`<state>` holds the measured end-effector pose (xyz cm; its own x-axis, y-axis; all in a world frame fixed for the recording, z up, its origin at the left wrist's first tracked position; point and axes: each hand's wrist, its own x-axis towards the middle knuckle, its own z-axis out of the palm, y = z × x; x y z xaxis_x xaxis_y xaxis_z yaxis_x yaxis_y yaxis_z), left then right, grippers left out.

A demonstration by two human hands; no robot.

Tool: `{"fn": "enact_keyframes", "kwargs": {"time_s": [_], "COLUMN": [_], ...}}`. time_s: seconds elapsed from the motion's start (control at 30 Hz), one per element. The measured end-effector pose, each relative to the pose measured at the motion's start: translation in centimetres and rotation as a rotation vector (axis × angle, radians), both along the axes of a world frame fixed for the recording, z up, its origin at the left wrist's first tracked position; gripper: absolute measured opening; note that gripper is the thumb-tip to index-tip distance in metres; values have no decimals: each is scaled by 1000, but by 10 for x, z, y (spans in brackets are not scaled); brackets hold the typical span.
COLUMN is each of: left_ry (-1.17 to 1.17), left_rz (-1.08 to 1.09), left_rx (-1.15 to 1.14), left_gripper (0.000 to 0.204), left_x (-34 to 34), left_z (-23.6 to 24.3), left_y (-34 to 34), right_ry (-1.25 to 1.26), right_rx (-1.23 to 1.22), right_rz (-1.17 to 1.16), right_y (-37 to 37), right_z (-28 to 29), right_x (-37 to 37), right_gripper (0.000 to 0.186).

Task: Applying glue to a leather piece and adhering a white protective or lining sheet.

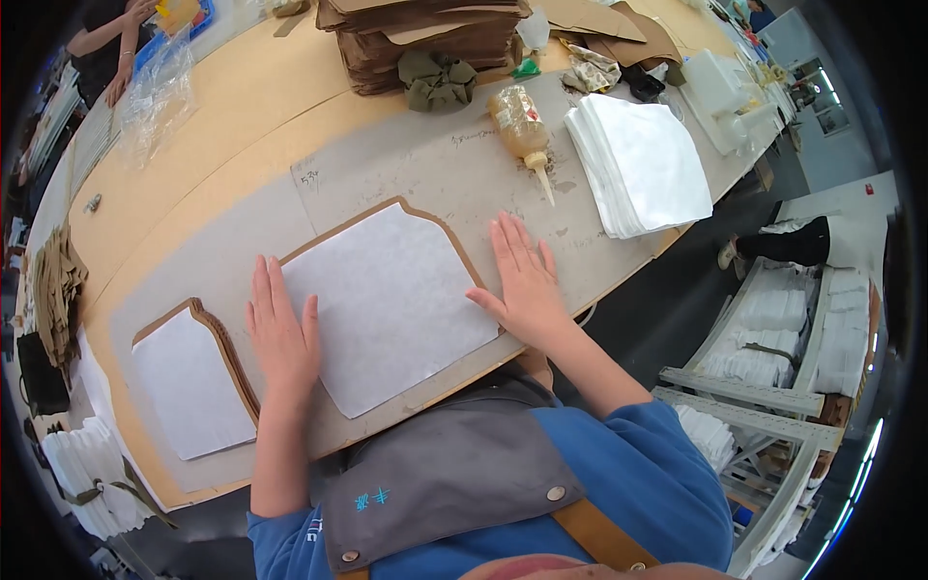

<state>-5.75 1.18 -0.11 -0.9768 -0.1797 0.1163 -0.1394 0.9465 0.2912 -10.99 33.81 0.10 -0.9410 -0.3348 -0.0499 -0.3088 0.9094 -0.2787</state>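
Observation:
In front of me a white sheet (pixel 396 300) lies on a brown panel (pixel 348 220) of nearly the same outline, whose rim shows along the top and right. My left hand (pixel 282 333) is flat at the sheet's left edge, fingers stretched out. At the right edge rests my right hand (pixel 525 282), open, its thumb reaching onto the border. Neither hand grips anything. To the left, another white sheet (pixel 188 391) tops a stack of brown panels (pixel 224 348). Beyond my right hand lies a squeeze bottle (pixel 520 126) with amber contents, nozzle toward me.
A pile of white sheets (pixel 643 164) sits at the right table edge. Farther back stand a tall stack of brown panels (pixel 416 39), a crumpled dark cloth (pixel 437 81) and a clear plastic bag (pixel 159 101). A co-worker's arm (pixel 121 58) shows far left; a shelf rack (pixel 744 396) stands right.

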Motion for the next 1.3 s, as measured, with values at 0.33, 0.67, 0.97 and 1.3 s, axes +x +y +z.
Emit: {"fn": "enact_keyframes", "kwargs": {"time_s": [0.33,0.67,0.97,1.3], "left_ry": [-178,-152,257,283], "left_rz": [-82,421,199,121], "left_rx": [137,1426,1507,1671], "left_gripper": [40,26,26,29], "left_x": [-52,-21,12,36], "left_z": [30,24,18,48], "left_y": [-40,-30,-20,-17], "right_ry": [47,58,20,-485], "right_rx": [-146,-342,-656,-1284], "right_rz": [84,99,138,-51], "right_y": [7,4,-35,-49], "right_z": [-3,-3,2,68], "right_x": [2,-21,-76,-41], "right_gripper": [79,72,43,21]}}
